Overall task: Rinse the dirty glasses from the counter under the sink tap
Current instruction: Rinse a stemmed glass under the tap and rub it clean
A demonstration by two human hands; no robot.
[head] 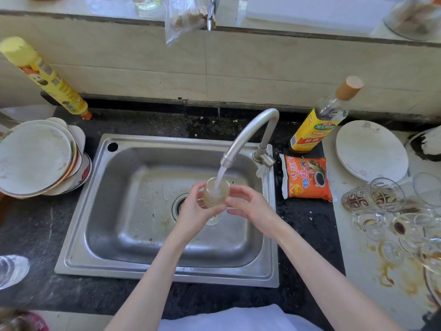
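A stemmed glass [216, 193] with brownish residue is upright over the steel sink [100, 211], and water from the curved tap [253, 132] pours into its bowl. My left hand [194, 211] grips the glass from the left. My right hand [248, 204] holds its right side, fingers curled against the bowl. The glass's foot shows below my hands, over the drain [179, 204]. Several dirty glasses [381, 211], some lying on their sides, crowd the stained white counter at the right.
A stack of plates [38, 158] stands left of the sink, with a yellow spray can [45, 75] behind it. Right of the tap are a cooking-wine bottle [319, 123], an orange sauce packet [306, 179] and a white plate [371, 150]. Another glass [12, 271] lies at the left edge.
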